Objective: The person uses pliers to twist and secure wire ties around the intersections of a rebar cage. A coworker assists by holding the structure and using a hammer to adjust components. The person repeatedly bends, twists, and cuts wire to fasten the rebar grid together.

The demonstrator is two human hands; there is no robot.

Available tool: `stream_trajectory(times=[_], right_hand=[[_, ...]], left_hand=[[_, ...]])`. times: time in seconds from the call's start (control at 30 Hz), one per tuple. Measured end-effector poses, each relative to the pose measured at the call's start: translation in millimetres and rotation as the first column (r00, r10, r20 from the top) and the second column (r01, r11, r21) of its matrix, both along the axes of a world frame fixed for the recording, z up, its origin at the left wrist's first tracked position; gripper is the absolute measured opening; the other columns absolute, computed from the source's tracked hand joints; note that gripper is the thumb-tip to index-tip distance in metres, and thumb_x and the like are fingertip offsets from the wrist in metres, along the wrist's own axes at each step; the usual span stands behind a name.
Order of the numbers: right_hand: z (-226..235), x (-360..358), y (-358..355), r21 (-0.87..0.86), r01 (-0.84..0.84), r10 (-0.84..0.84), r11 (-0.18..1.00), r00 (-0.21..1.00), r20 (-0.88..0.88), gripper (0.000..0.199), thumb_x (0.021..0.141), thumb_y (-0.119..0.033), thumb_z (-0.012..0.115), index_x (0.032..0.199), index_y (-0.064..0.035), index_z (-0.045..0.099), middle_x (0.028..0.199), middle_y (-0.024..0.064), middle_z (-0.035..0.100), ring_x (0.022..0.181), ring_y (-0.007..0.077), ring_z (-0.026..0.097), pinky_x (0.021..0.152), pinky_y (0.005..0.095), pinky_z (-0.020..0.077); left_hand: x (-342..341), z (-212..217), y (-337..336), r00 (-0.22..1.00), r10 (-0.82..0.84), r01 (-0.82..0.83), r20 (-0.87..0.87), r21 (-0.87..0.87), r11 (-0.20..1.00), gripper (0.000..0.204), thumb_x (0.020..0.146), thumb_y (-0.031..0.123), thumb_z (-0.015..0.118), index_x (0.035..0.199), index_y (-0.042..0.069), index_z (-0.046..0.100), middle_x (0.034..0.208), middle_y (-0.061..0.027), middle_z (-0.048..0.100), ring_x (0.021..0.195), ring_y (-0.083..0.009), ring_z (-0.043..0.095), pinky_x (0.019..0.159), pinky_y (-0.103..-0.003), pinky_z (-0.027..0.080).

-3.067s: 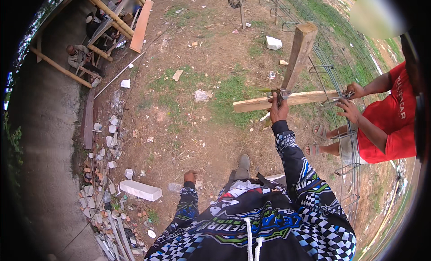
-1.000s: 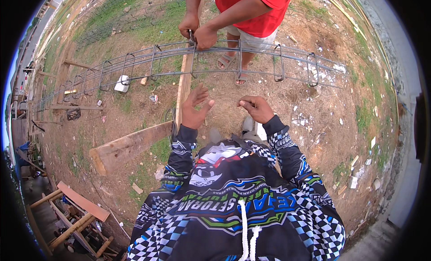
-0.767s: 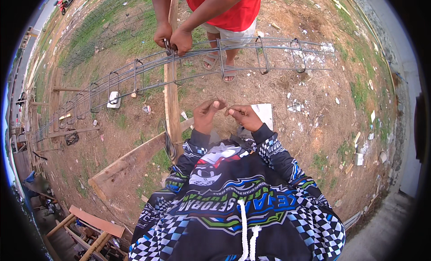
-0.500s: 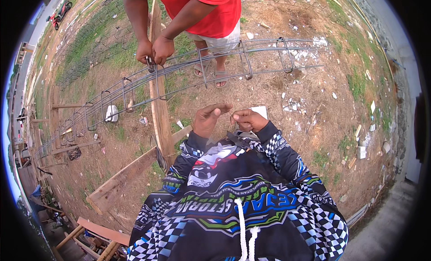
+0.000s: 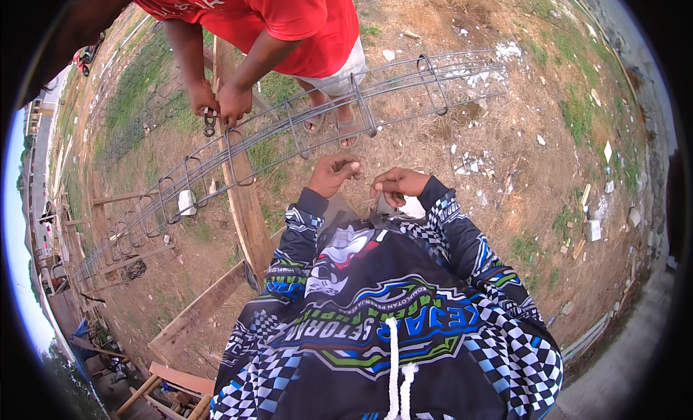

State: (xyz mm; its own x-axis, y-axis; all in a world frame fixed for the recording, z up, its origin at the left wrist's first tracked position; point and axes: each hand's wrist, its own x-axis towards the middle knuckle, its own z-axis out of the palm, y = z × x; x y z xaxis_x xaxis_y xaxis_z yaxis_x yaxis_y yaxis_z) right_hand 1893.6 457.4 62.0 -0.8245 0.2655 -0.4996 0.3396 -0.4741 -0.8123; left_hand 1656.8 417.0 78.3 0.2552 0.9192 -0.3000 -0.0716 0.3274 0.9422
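My left hand [image 5: 334, 175] is raised in front of my chest, its fingers curled toward the thumb. Just to its right, with a small gap between, is my right hand [image 5: 399, 185], fingers bent downward and closed at the tips. Whatever either hand holds is too small to make out. Beyond them a long cage of steel bars [image 5: 263, 136] with bent rectangular stirrups [image 5: 364, 106] runs from lower left to upper right. It rests across an upright-looking wooden plank [image 5: 245, 203]. Neither of my hands touches the cage.
Across the cage stands a person in a red shirt [image 5: 289, 30], holding dark pincers [image 5: 209, 122] at the bars. A board [image 5: 198, 304] lies at my left. White debris [image 5: 469, 164] and a pale block [image 5: 593, 230] dot the ground at right.
My left fingers have curled in from a more open pose; my right fingers droop lower. The view has shifted, and the other person's pincers now hang below their hand.
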Motion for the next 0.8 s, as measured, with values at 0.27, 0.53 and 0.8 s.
stream_trajectory(times=[0.27,0.53,0.8], right_hand=[[-86.3,-45.3,25.4,0.288,0.043,-0.17,0.957,0.885,0.432,0.021,0.079,-0.013,0.058,0.088,-0.009,0.076,0.052,0.0008,0.05,0.042,0.0111,0.038,0.042,0.0288,0.0303],[-141.5,-94.9,43.1,0.504,0.634,-0.769,0.587,0.632,0.1,0.022,0.089,-0.014,0.054,0.091,-0.0019,0.073,0.057,0.0017,0.05,0.048,0.0113,0.042,0.046,0.0292,0.0338],[-112.4,-84.2,14.2,0.34,0.883,-0.934,0.323,0.356,-0.038,0.023,0.096,-0.019,0.05,0.096,-0.0032,0.067,0.057,-0.0046,0.042,0.049,0.0055,0.038,0.047,0.023,0.0308]], left_hand=[[-40.8,-55.7,44.4,0.551,0.443,-0.13,-0.708,0.451,0.883,0.022,0.081,0.019,0.07,0.099,0.005,0.07,0.088,-0.0151,0.069,0.081,-0.0277,0.066,0.069,-0.037,0.05],[-57.1,-54.6,83.2,0.596,0.241,-0.016,-0.766,0.29,0.957,0.02,0.084,0.023,0.066,0.096,0.009,0.071,0.081,-0.0132,0.069,0.075,-0.031,0.065,0.071,-0.039,0.05],[-19.7,-103.9,145.6,0.945,-0.167,0.143,-0.283,-0.103,0.984,0.043,0.087,0.039,0.067,0.094,-0.003,0.07,0.085,-0.0125,0.071,0.07,-0.0198,0.067,0.061,-0.029,0.053]])
